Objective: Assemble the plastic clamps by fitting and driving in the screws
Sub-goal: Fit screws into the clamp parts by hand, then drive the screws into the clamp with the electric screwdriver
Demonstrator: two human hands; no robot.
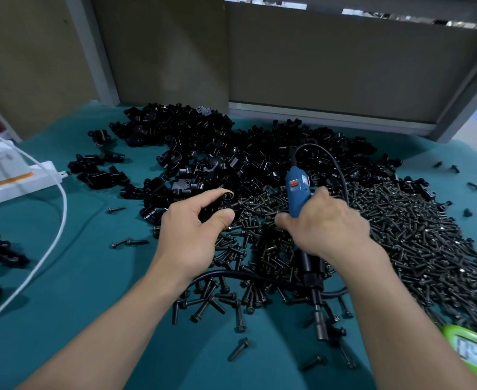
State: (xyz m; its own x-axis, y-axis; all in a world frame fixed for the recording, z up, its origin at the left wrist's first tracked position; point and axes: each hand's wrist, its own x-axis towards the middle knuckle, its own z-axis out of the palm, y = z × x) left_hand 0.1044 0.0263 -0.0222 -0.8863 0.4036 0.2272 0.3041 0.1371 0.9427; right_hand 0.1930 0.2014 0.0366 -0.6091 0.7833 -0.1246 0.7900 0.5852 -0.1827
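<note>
While left grip (pixel 188 229) pinches clamp (pixel 217 208), right grip (pixel 327 223) holds blue screwdriver (pixel 297 190); teal mat (pixel 91 291) strewn with screws (pixel 414 235), brown panels (pixel 344 66) behind.

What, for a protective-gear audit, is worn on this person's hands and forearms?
Nothing visible. The left hand and right hand carry no gloves, rings or wristbands; the left forearm and right forearm show no sleeves in the frame.
</note>
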